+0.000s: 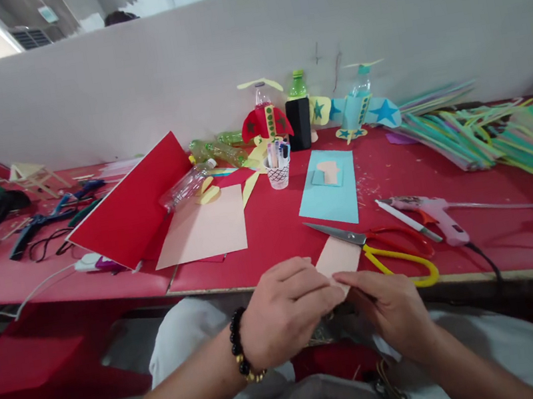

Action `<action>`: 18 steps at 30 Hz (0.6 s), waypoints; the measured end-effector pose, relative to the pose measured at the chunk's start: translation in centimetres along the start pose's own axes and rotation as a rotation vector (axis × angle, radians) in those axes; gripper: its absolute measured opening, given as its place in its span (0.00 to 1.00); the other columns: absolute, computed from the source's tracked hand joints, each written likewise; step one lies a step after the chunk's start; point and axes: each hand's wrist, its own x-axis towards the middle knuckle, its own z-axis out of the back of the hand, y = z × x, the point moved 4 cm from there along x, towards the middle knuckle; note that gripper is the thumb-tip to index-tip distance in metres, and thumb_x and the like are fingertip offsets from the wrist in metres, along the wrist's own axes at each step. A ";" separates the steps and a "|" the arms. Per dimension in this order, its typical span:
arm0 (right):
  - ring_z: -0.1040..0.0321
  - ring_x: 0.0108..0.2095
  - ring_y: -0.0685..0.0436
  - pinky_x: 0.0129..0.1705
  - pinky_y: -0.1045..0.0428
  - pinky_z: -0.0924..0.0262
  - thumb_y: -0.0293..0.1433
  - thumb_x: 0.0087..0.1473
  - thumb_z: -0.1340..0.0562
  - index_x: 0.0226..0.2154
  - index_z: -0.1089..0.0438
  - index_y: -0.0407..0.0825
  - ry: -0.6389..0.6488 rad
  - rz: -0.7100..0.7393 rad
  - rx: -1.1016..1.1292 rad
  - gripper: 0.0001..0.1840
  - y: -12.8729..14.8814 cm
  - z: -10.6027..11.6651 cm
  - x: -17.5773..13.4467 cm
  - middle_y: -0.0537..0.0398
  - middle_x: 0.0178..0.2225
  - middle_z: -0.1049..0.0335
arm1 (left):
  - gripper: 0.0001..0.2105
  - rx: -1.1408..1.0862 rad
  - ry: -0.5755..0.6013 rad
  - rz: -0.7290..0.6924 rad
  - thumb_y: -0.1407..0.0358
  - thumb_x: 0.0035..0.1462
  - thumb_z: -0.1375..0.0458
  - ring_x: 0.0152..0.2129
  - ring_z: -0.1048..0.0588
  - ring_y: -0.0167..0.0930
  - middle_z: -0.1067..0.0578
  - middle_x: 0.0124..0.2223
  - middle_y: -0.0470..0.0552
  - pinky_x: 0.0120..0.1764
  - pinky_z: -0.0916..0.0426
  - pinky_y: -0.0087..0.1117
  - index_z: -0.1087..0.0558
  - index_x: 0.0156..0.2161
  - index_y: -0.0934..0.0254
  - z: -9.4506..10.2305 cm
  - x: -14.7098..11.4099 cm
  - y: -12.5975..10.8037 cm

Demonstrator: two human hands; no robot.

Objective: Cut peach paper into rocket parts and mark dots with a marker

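At the table's front edge, my left hand [288,307] and my right hand [395,307] meet over a small piece of pale pink paper [339,259]. Both hands pinch its near end; the lower part is covered by my fingers. A black beaded bracelet circles my left wrist. Scissors [353,237] with one red and one yellow handle lie partly across the paper, just beyond my right hand. A light blue sheet [346,207] farther back carries a smaller blue piece and a pale pink cut-out [329,173].
A pink glue gun [444,215] and a white pen [407,220] lie at right, near a pile of coloured strips [478,132]. A pen cup [278,174] stands mid-table before bottle planes [264,119]. At left are a red board [138,203], a pale pink sheet [210,228] and plastic bottles [188,185].
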 end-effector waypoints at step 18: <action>0.26 0.39 0.42 0.39 0.50 0.29 0.28 0.52 0.35 0.38 0.24 0.54 -0.109 -0.215 0.259 0.09 -1.9 -1.2 -1.9 0.52 0.40 0.24 | 0.06 -0.720 -0.233 0.750 0.64 0.52 0.35 0.30 0.27 0.29 0.25 0.32 0.52 0.34 0.32 0.28 0.24 0.30 0.65 -5.4 -4.3 4.8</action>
